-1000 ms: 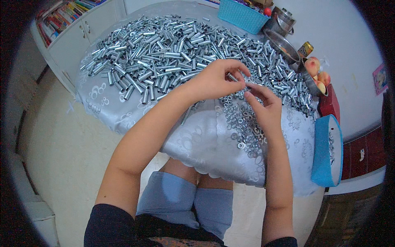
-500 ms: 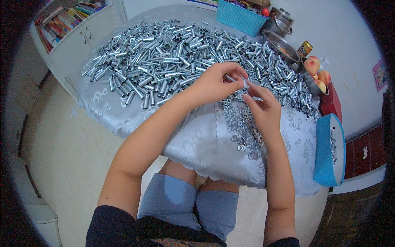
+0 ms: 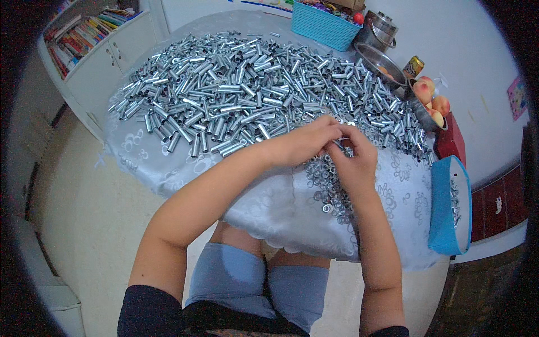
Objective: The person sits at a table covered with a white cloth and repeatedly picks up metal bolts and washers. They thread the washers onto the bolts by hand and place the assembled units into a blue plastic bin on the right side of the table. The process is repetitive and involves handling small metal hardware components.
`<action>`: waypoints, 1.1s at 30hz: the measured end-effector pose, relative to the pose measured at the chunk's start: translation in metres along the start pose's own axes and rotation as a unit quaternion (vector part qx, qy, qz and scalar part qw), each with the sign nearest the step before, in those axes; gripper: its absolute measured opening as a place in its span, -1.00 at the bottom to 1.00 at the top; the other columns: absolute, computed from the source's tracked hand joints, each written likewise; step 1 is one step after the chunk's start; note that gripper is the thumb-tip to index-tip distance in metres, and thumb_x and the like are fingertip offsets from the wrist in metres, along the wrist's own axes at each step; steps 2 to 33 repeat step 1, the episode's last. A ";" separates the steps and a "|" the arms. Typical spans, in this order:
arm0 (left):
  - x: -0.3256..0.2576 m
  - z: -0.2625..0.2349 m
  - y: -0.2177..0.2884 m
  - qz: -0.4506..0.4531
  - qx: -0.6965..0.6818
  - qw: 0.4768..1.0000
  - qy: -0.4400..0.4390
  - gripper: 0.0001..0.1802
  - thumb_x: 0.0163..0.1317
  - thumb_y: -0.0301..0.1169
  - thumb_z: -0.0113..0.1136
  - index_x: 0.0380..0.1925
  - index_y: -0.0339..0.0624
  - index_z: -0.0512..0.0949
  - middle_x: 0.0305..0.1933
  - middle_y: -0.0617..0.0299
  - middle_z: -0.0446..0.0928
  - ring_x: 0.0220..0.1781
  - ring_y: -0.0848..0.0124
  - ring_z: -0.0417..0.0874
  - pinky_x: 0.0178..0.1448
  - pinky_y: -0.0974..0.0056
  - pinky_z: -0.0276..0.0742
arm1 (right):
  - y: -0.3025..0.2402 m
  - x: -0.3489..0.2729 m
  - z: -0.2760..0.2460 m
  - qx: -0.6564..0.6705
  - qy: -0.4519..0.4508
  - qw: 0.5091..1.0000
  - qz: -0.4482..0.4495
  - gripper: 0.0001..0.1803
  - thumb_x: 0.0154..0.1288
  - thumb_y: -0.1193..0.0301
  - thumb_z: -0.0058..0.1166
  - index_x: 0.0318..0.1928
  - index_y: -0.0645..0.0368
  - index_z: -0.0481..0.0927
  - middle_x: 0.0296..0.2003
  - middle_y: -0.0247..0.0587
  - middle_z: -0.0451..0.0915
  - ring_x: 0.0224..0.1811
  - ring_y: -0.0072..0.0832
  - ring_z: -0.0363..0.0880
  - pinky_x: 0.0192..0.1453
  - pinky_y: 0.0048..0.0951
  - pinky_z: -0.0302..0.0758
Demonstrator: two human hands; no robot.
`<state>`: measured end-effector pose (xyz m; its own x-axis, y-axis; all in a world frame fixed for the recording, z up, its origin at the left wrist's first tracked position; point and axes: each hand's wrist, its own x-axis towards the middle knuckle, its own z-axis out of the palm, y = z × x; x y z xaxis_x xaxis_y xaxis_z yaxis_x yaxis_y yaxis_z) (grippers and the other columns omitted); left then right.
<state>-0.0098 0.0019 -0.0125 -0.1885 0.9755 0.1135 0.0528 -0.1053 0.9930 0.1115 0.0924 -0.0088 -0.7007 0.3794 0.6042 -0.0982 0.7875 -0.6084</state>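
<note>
My left hand (image 3: 306, 141) and my right hand (image 3: 355, 160) meet over the table, fingertips pressed together. Both are closed in a pinch, and whatever lies between the fingers is hidden. Under and around them spreads a patch of small metal nuts or washers (image 3: 327, 191), running toward the table's near edge. Just beyond my left hand begins a wide heap of short, shiny metal tubes (image 3: 224, 90), lying in all directions.
A silvery patterned tablecloth (image 3: 258, 210) covers the table. On the right stands a blue fabric bin (image 3: 443, 213) with small metal parts inside. Along the far right are a bowl of peaches (image 3: 425, 115), a metal basin (image 3: 368, 51), a can (image 3: 414, 67) and a turquoise basket (image 3: 320, 27).
My left hand has come down toward me, its fingers now folded against those of my right hand, which has also lowered slightly. The small light piece between the fingertips is now out of sight.
</note>
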 end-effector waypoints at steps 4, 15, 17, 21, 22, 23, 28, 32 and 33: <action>-0.001 0.002 0.002 -0.031 -0.017 0.999 -0.020 -0.65 0.24 -0.29 -0.14 -0.05 -0.27 0.29 0.01 0.08 0.28 -0.04 0.45 0.35 0.01 0.40 0.29 | -0.004 0.000 0.000 -0.030 -0.007 1.000 -0.002 -0.75 0.01 0.52 0.15 -0.22 0.21 0.53 -0.28 -0.13 0.58 -0.25 -0.31 0.58 -0.20 -0.47 0.46; -0.001 0.002 0.002 -0.031 -0.017 0.999 -0.020 -0.65 0.24 -0.29 -0.14 -0.05 -0.27 0.29 0.01 0.08 0.28 -0.04 0.45 0.35 0.01 0.40 0.29 | -0.004 0.000 0.000 -0.030 -0.007 1.000 -0.002 -0.75 0.01 0.52 0.15 -0.22 0.21 0.53 -0.28 -0.13 0.58 -0.25 -0.31 0.58 -0.20 -0.47 0.46; -0.001 0.002 0.002 -0.031 -0.017 0.999 -0.020 -0.65 0.24 -0.29 -0.14 -0.05 -0.27 0.29 0.01 0.08 0.28 -0.04 0.45 0.35 0.01 0.40 0.29 | -0.004 0.000 0.000 -0.030 -0.007 1.000 -0.002 -0.75 0.01 0.52 0.15 -0.22 0.21 0.53 -0.28 -0.13 0.58 -0.25 -0.31 0.58 -0.20 -0.47 0.46; -0.001 0.002 0.002 -0.031 -0.017 0.999 -0.020 -0.65 0.24 -0.29 -0.14 -0.05 -0.27 0.29 0.01 0.08 0.28 -0.04 0.45 0.35 0.01 0.40 0.29 | -0.004 0.000 0.000 -0.030 -0.007 1.000 -0.002 -0.75 0.01 0.52 0.15 -0.22 0.21 0.53 -0.28 -0.13 0.58 -0.25 -0.31 0.58 -0.20 -0.47 0.46; -0.001 0.002 0.002 -0.031 -0.017 0.999 -0.020 -0.65 0.24 -0.29 -0.14 -0.05 -0.27 0.29 0.01 0.08 0.28 -0.04 0.45 0.35 0.01 0.40 0.29 | -0.004 0.000 0.000 -0.030 -0.007 1.000 -0.002 -0.75 0.01 0.52 0.15 -0.22 0.21 0.53 -0.28 -0.13 0.58 -0.25 -0.31 0.58 -0.20 -0.47 0.46; -0.001 0.002 0.002 -0.031 -0.017 0.999 -0.020 -0.65 0.24 -0.29 -0.14 -0.05 -0.27 0.29 0.01 0.08 0.28 -0.04 0.45 0.35 0.01 0.40 0.29 | -0.004 0.000 0.000 -0.030 -0.007 1.000 -0.002 -0.75 0.01 0.52 0.15 -0.22 0.21 0.53 -0.28 -0.13 0.58 -0.25 -0.31 0.58 -0.20 -0.47 0.46; -0.001 0.002 0.002 -0.031 -0.017 0.999 -0.020 -0.65 0.24 -0.29 -0.14 -0.05 -0.27 0.29 0.01 0.08 0.28 -0.04 0.45 0.35 0.01 0.40 0.29 | -0.004 0.000 0.000 -0.030 -0.007 1.000 -0.002 -0.75 0.01 0.52 0.15 -0.22 0.21 0.53 -0.28 -0.13 0.58 -0.25 -0.31 0.58 -0.20 -0.47 0.46; -0.001 0.002 0.002 -0.031 -0.017 0.999 -0.020 -0.65 0.24 -0.29 -0.14 -0.05 -0.27 0.29 0.01 0.08 0.28 -0.04 0.45 0.35 0.01 0.40 0.29 | -0.004 0.000 0.000 -0.030 -0.007 1.000 -0.002 -0.75 0.01 0.52 0.15 -0.22 0.21 0.53 -0.28 -0.13 0.58 -0.25 -0.31 0.58 -0.20 -0.47 0.46; -0.001 0.002 0.002 -0.031 -0.017 0.999 -0.020 -0.65 0.24 -0.29 -0.14 -0.05 -0.27 0.29 0.01 0.08 0.28 -0.04 0.45 0.35 0.01 0.40 0.29 | -0.004 0.000 0.000 -0.030 -0.007 1.000 -0.002 -0.75 0.01 0.52 0.15 -0.22 0.21 0.53 -0.28 -0.13 0.58 -0.25 -0.31 0.58 -0.20 -0.47 0.46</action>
